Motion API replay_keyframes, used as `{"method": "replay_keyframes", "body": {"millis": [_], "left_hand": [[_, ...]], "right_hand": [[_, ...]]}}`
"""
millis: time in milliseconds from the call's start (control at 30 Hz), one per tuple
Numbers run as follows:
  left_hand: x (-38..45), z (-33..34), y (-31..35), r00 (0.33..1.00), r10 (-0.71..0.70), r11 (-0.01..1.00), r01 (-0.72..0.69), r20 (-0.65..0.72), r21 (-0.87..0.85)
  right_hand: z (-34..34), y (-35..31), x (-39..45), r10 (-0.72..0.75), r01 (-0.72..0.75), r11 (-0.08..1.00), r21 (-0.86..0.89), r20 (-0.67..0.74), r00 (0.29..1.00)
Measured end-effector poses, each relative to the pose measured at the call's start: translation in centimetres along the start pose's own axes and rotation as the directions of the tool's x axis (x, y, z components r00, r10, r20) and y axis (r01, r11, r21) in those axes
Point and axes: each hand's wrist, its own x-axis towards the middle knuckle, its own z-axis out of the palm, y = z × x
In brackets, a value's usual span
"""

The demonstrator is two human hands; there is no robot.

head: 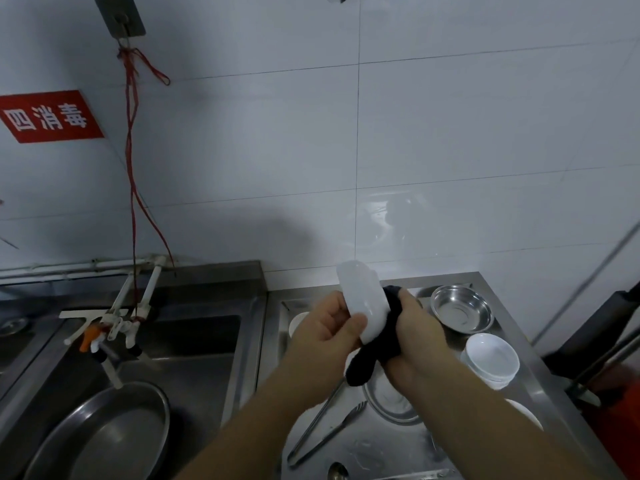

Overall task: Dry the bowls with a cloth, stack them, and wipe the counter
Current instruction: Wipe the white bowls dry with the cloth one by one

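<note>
Left hand (pixel 329 327) grips white bowl (pixel 363 303) on edge, raised above steel counter (pixel 519 348). Right hand (pixel 415 337) clutches dark cloth (pixel 377 348), pressed to bowl at 3 o'clock side. Stack of white bowls (pixel 490 360) on counter at 4 o'clock; steel bowl (pixel 462 308) at 2 o'clock

Steel counter (pixel 512 344) — on it a metal bowl (pixel 461 308), stacked white bowls (pixel 491 358), tongs (pixel 325 431).
</note>
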Motion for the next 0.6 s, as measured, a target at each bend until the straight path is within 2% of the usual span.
{"method": "replay_keyframes", "body": {"millis": [67,133,233,333,433,600], "left_hand": [[0.1,0.6,-0.7,0.997,0.054,0.992,-0.047,-0.06,0.115],[0.1,0.6,-1.1,0.995,0.074,0.984,-0.062,-0.064,0.164],[-0.2,0.0,-1.2,0.997,0.078,0.978,-0.074,-0.013,0.193],[-1.1,-0.4,-1.4,0.997,0.045,0.97,-0.058,0.059,0.236],[-1.9,-0.7,-1.9,0.995,-0.014,0.921,-0.025,0.098,0.388],[-2.1,-1.6,-2.1,0.988,0.03,0.785,-0.117,0.152,0.608]], "right_hand": [[0.3,0.9,-0.7,-0.04,0.04,0.999,0.001,-0.031,0.999],[0.4,1.8,-1.3,-0.143,0.141,0.988,-0.058,-0.037,0.989],[0.2,2.3,-1.8,-0.331,0.329,0.922,-0.203,0.025,0.943],[0.2,1.4,-1.4,-0.444,0.453,0.838,-0.303,0.102,0.89],[0.6,0.5,-1.0,-0.432,0.453,0.819,-0.353,0.141,0.891],[0.2,1.6,0.0,-0.359,0.366,0.854,-0.369,0.089,0.929]]}}
